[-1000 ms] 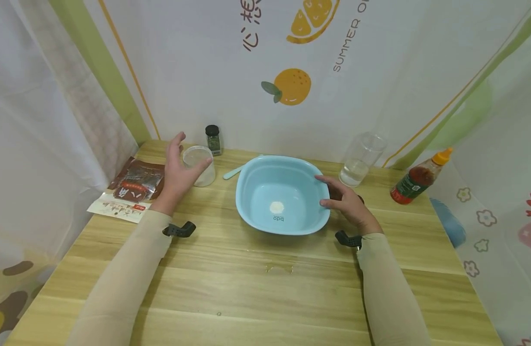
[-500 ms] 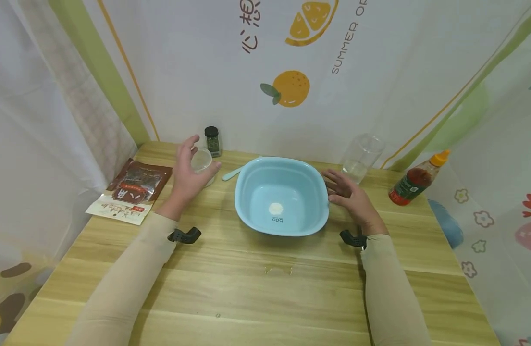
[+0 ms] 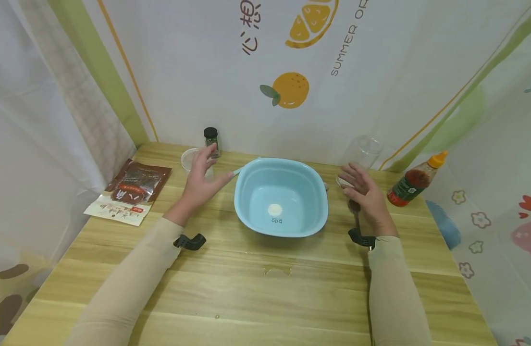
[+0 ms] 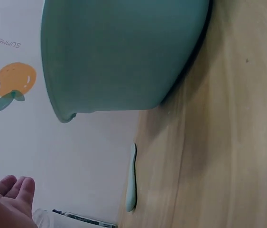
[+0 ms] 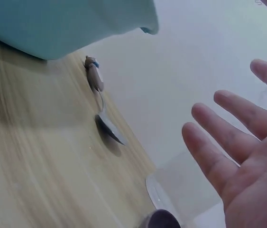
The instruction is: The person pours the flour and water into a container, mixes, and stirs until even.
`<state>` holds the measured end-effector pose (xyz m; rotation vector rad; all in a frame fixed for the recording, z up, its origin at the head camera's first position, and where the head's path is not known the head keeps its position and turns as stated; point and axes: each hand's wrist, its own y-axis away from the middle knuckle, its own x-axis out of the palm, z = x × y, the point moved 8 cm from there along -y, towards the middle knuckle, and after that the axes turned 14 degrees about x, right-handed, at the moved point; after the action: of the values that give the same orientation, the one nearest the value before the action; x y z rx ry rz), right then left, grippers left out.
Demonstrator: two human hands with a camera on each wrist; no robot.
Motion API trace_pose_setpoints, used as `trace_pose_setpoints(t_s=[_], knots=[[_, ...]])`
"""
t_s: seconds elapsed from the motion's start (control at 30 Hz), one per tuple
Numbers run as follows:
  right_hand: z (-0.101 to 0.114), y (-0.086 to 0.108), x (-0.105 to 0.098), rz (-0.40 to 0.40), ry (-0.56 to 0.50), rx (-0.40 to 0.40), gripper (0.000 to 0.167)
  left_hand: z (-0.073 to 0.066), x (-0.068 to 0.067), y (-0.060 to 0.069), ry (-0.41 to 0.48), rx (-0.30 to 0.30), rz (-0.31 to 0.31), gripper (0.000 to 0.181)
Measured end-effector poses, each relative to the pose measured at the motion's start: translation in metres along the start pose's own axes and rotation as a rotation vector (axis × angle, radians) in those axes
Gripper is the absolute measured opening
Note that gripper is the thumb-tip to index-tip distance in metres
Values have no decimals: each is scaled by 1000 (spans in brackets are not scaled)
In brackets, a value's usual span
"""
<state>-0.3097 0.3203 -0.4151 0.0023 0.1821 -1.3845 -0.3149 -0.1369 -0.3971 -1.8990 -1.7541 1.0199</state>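
Note:
A light blue basin [image 3: 280, 232] stands mid-table, with a small white patch [image 3: 275, 209] on its bottom. My left hand [image 3: 202, 181] is spread left of the basin, in front of a clear plastic tub [image 3: 189, 156] that it partly hides. On the other side, my right hand [image 3: 370, 199] has its fingers extended, apart from the basin, and partly covers a clear glass [image 3: 369, 144]. Below that hand lies a dark long-handled utensil [image 3: 354, 206]. In the right wrist view, a metal spoon [image 5: 108, 126] with a figure on its handle lies beside the basin. Neither hand holds anything.
A small black-capped jar [image 3: 211, 134] stands at the back. At the left lies a brown and white packet [image 3: 137, 185]; at the right stands a red sauce bottle [image 3: 414, 180]. A pale blue handle [image 4: 131, 185] lies behind the basin's left side. A printed curtain hangs behind.
My left hand has moved right, from around the tub toward the basin. My right hand has left the basin's rim and shifted right. The basin has stayed in place.

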Motion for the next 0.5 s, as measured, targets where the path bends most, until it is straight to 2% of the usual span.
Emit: trace_pose_setpoints(t_s=[0.3,0.5], knots=[[6,2,-20,-171,-133,-97,58,8,28,11,90,-81,206,73],[7,4,-31,-280,-145,-123,56,9,41,17,143,-65,281,68]])
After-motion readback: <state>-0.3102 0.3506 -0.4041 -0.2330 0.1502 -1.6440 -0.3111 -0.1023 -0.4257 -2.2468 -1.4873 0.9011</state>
